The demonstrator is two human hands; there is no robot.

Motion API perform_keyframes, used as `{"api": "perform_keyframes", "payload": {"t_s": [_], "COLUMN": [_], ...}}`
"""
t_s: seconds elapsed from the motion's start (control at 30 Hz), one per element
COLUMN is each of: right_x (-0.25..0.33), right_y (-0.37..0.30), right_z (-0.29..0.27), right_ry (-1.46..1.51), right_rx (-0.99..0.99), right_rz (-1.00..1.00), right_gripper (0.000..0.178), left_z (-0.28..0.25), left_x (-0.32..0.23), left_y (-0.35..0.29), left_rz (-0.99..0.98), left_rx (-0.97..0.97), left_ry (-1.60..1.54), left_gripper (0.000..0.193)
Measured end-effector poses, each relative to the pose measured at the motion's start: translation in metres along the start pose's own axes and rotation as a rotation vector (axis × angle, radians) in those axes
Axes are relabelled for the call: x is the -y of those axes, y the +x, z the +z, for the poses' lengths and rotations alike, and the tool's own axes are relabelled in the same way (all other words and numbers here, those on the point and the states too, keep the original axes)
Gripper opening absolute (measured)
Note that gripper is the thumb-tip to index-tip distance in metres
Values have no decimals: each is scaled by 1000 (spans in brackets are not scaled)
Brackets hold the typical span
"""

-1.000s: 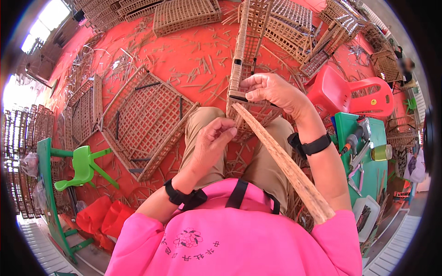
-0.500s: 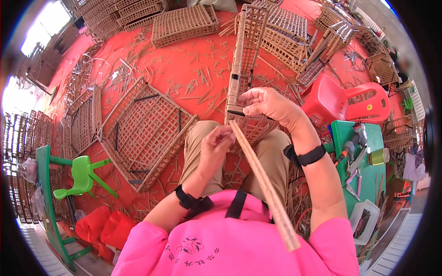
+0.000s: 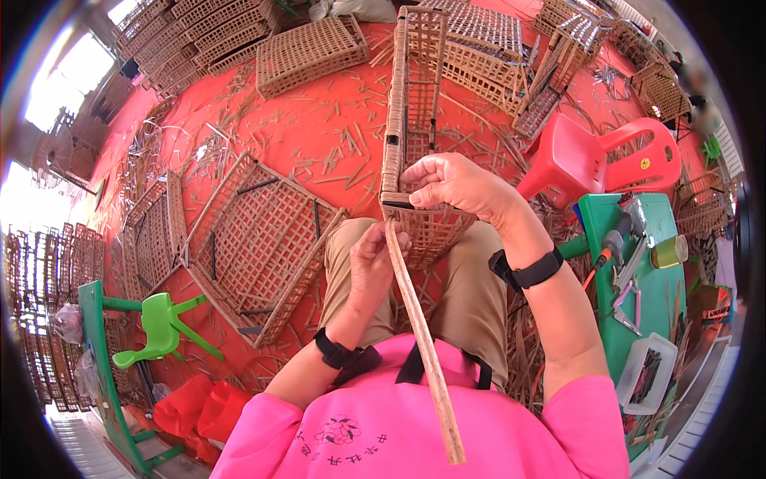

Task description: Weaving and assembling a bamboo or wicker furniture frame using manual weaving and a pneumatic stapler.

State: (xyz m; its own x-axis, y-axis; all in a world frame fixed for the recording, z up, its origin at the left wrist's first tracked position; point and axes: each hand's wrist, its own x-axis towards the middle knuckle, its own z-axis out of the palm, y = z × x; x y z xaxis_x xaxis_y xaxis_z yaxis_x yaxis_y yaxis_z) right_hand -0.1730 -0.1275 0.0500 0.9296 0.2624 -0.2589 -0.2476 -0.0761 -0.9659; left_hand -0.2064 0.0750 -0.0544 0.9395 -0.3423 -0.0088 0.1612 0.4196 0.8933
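Observation:
A tall wicker tray-like frame [image 3: 392,120] stands on edge between my knees, its rim wrapped in tan strip and its side openly latticed. A long flat rattan-like strip [image 3: 423,335] runs from its near corner down over my pink shirt. My left hand [image 3: 371,263] is closed, thumb and fingers pinching this strip just below the corner. Above it, my right hand [image 3: 459,188] curls its thumb and fingers at the rim beside the corner, its fingertips partly behind the edge. A dark band crosses the corner by my right thumb.
More wicker frames [image 3: 263,239] lie on the red floor among scattered strip scraps. Right of me stand a red plastic chair [image 3: 570,160] and a green table [image 3: 666,299] with tools, a jar and a white bin [image 3: 648,374]. A small green chair [image 3: 159,323] stands left.
The strip's free end has swung left and hangs more steeply. My view has shifted slightly. Both hands stay by the frame's corner.

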Motion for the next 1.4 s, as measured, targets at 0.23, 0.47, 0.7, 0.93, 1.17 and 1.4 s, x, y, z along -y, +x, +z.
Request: {"api": "perform_keyframes", "payload": {"t_s": [0.23, 0.47, 0.7, 0.93, 1.17, 1.4], "right_x": [5, 3, 4, 3, 0, -1], "right_y": [-1, -1, -3, -1, 0, 0], "right_z": [1, 1, 2, 3, -1, -1], "right_ry": [-3, -10, 6, -17, -27, -41], "right_rx": [-14, -24, -29, -33, -15, 14], "right_rz": [16, 1, 6, -5, -9, -24], "right_gripper": [41, 40, 38, 38, 36, 35], "left_z": [-4, -7, -7, -6, 19, 22], "left_x": [0, -2, -1, 6, 1, -21], "left_y": [-1, -2, 1, 4, 3, 3], "left_rz": [-12, -2, -18, 92, 231, 249], "left_rx": [-23, 12, 13, 25, -61, -171], "left_ry": [45, 54, 59, 9, 0, 258], "left_gripper": [16, 19, 17, 15, 8, 10]}}
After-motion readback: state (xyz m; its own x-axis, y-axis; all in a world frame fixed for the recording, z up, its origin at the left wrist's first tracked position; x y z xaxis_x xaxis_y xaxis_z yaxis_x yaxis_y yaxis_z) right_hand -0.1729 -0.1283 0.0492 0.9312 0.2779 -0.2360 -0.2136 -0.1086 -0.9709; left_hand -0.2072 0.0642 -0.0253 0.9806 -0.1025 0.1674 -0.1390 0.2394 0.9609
